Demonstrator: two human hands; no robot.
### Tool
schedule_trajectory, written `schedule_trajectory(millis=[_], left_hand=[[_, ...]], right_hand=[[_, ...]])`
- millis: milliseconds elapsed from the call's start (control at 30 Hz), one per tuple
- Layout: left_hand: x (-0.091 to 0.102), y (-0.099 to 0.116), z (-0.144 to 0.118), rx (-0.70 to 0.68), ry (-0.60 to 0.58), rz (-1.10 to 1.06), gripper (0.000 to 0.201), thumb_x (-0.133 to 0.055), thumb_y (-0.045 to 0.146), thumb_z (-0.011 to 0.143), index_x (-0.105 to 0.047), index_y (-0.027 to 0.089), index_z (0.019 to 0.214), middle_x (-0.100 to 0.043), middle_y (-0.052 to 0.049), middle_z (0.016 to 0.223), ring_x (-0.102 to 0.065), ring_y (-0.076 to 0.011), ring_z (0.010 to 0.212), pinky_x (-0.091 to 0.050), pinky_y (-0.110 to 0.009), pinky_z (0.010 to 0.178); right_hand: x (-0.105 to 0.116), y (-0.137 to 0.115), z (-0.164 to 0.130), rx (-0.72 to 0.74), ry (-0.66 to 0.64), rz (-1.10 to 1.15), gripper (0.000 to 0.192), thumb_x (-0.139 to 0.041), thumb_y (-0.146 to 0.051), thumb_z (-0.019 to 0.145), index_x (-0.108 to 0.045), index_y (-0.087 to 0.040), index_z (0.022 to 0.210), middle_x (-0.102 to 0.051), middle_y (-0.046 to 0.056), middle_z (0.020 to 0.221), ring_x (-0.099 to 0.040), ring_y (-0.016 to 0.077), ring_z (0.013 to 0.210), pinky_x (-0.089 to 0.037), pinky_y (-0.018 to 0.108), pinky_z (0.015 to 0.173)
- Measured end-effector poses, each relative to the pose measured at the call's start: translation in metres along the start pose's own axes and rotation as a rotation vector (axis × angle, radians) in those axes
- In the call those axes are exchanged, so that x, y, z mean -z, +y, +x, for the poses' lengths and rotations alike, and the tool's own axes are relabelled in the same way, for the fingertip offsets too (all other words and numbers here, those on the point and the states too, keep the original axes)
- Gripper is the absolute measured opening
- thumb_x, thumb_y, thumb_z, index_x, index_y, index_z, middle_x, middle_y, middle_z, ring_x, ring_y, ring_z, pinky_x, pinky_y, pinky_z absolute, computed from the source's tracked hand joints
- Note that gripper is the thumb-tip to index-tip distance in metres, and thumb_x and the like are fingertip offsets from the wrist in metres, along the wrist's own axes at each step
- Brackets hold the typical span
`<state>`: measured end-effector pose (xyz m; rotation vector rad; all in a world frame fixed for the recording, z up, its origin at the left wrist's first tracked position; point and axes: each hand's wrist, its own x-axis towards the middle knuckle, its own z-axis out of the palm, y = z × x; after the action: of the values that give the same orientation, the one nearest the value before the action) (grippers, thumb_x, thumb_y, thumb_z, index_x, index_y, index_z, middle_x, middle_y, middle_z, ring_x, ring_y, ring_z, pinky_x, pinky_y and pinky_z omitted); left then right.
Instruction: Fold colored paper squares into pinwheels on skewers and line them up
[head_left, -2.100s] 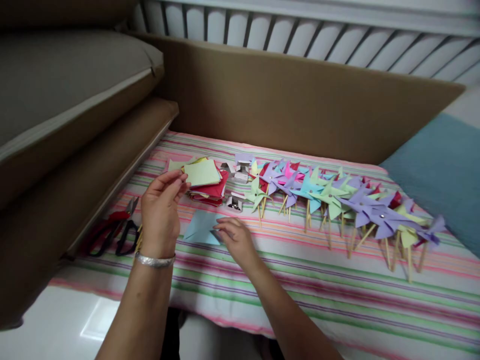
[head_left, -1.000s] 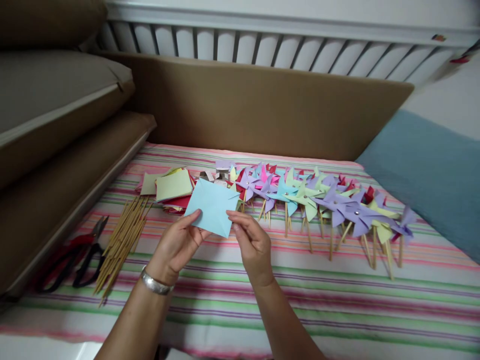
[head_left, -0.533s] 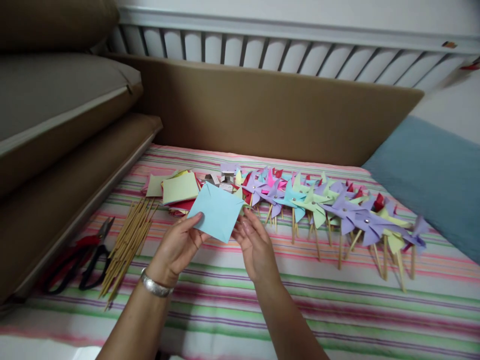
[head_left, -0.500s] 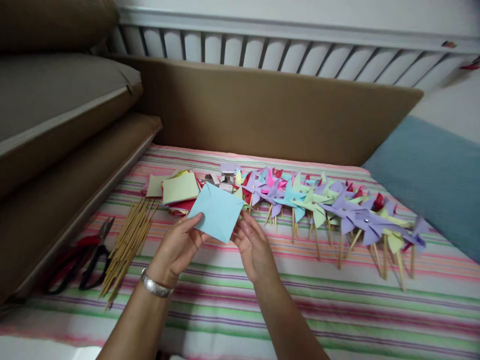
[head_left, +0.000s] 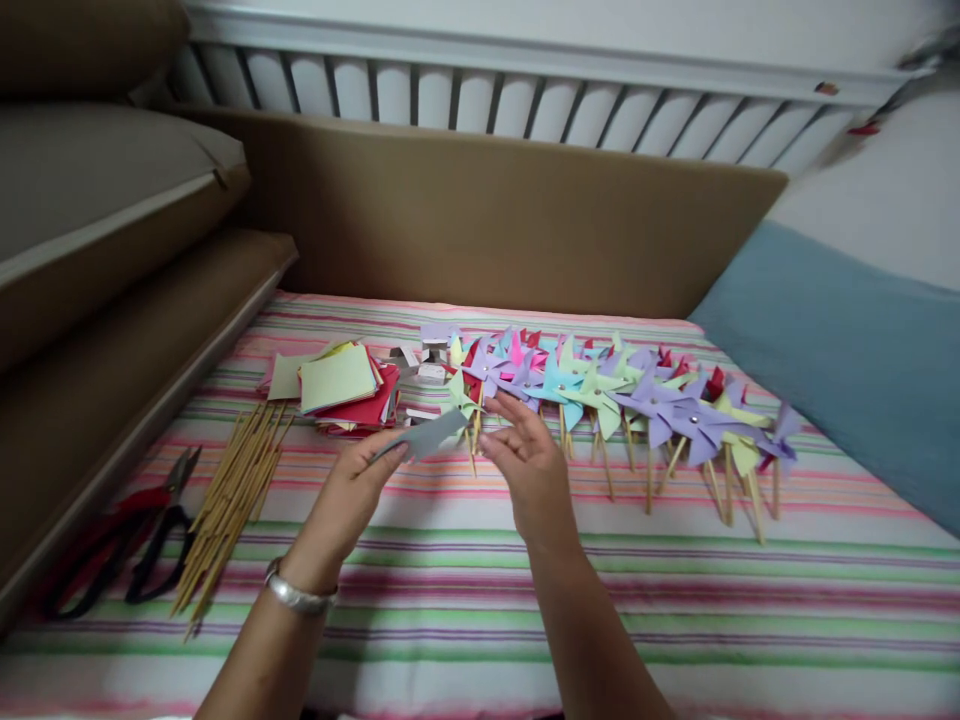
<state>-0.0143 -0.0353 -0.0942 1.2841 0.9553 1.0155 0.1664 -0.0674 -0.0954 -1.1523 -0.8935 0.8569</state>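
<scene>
A light blue paper square (head_left: 433, 436), tilted so that it shows almost edge-on and greyish, is pinched at its left side by my left hand (head_left: 365, 470). My right hand (head_left: 526, 455) is just off the paper's right end with its fingers apart and nothing in them. Beyond the hands lies a stack of coloured paper squares (head_left: 339, 383), pale green on top, with red sheets below. Small open boxes (head_left: 433, 362) stand beside the stack. To the right, several finished paper pinwheels (head_left: 596, 390) on sticks lie in rows.
A bundle of thin wooden sticks (head_left: 232, 500) lies at the left, beside black-handled scissors (head_left: 154, 540) and a red-handled pair partly in shadow. Brown cushions (head_left: 120, 380) are piled along the left edge. A brown board (head_left: 480, 215) closes off the back, and a blue cushion (head_left: 832, 370) the right.
My right hand has let go of the blue paper square and moved right. The square has tipped from facing me to nearly edge-on in my left hand. The view has shifted slightly.
</scene>
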Motion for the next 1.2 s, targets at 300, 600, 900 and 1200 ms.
schedule_trajectory(millis=[300,600,900,1200], left_hand=[[-0.005,0.005,-0.003,-0.233,0.088,0.07,0.039,-0.063,0.024,0.076,-0.061,0.03,0.115,-0.051,-0.003,0.134,-0.04,-0.0224,0.127,-0.027,-0.036,0.107],[-0.003,0.011,-0.003,0.373,-0.126,-0.945,0.039,-0.051,0.042,0.082,-0.062,0.013,0.105,-0.063,-0.016,0.115,-0.056,-0.0308,0.11,-0.042,-0.049,0.094],[-0.009,0.001,0.002,0.333,0.175,-0.895,0.02,-0.06,0.008,0.074,-0.067,0.011,0.093,-0.073,-0.007,0.092,-0.067,-0.015,0.08,-0.055,-0.023,0.071],[-0.019,-0.014,0.006,0.186,0.345,-0.752,0.023,-0.074,0.017,0.062,-0.069,0.014,0.085,-0.073,-0.005,0.089,-0.066,-0.0178,0.081,-0.051,-0.028,0.075]], right_hand=[[-0.004,-0.009,-0.011,0.319,-0.225,-0.22,0.021,-0.058,-0.005,0.072,-0.069,-0.023,0.077,-0.067,0.002,0.085,-0.062,0.0165,0.085,-0.05,0.03,0.075],[-0.008,0.005,-0.018,0.607,-0.181,-0.447,0.034,-0.048,0.001,0.074,-0.065,-0.024,0.088,-0.063,0.003,0.107,-0.06,0.0163,0.098,-0.05,0.027,0.073],[-0.013,0.028,-0.02,0.697,-0.343,-0.568,0.024,-0.055,-0.004,0.077,-0.063,-0.022,0.091,-0.06,0.008,0.115,-0.059,0.0178,0.101,-0.049,0.031,0.083],[-0.028,0.036,-0.029,0.543,-0.369,-0.611,0.02,-0.052,-0.012,0.081,-0.066,-0.022,0.091,-0.057,0.009,0.121,-0.058,0.0207,0.106,-0.048,0.035,0.089]])
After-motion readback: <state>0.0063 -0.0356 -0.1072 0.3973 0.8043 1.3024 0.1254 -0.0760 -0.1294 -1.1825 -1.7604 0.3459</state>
